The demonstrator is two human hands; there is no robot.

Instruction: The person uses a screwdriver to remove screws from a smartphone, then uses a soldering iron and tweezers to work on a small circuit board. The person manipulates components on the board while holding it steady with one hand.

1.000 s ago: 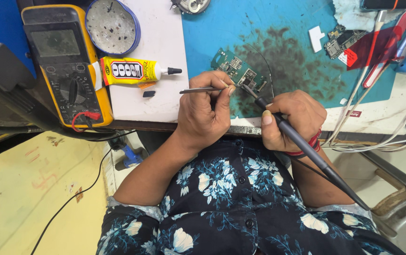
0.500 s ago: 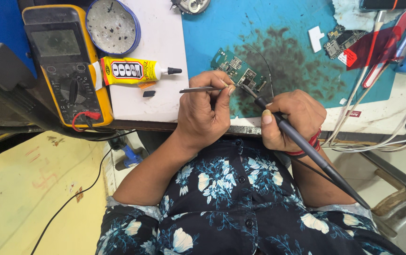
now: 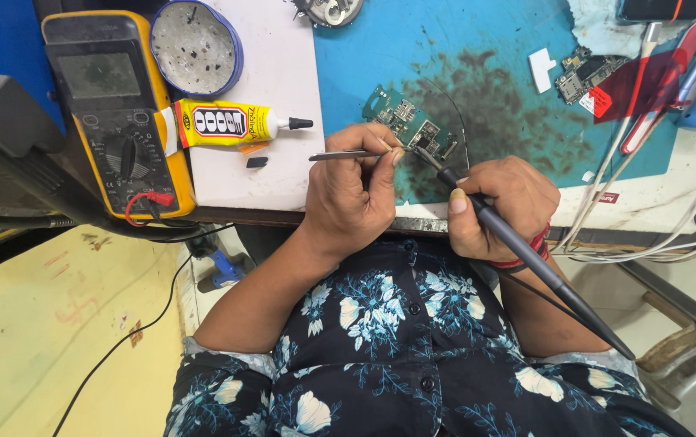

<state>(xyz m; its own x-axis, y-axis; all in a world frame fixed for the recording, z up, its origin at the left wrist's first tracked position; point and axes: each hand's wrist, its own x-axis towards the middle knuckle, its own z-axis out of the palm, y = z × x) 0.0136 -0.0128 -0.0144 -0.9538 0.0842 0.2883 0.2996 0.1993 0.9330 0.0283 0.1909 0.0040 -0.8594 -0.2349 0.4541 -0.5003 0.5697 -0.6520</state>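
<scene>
- Seen from above, a person in a dark floral shirt works at a cluttered surface (image 3: 283, 89); both hands meet over a small green circuit board (image 3: 409, 128) lying on a stained blue work mat (image 3: 477, 57).
- The left hand (image 3: 352, 194) is curled, thumb and fingers pinching metal tweezers (image 3: 346, 154); the tweezers lie nearly level, and their working end by the board is hidden behind the fingers.
- The right hand (image 3: 498, 209) is closed around a dark soldering iron (image 3: 526, 251), gripped like a pen; its tip touches the near edge of the circuit board, and its handle slants down and away past the wrist; a red thread band circles that wrist.
- To the left of the mat, on a white part of the surface, lies a yellow glue tube (image 3: 227, 124) with a black cap; just beside it is a yellow multimeter (image 3: 113, 109) with a red lead plugged in.
- Above the tube sits a round blue-rimmed tin lid (image 3: 196, 47) holding tiny dark bits.
- At the far right of the mat lie a second small circuit board (image 3: 581, 74), a white chip (image 3: 541, 69) and several white cables (image 3: 655, 210).
</scene>
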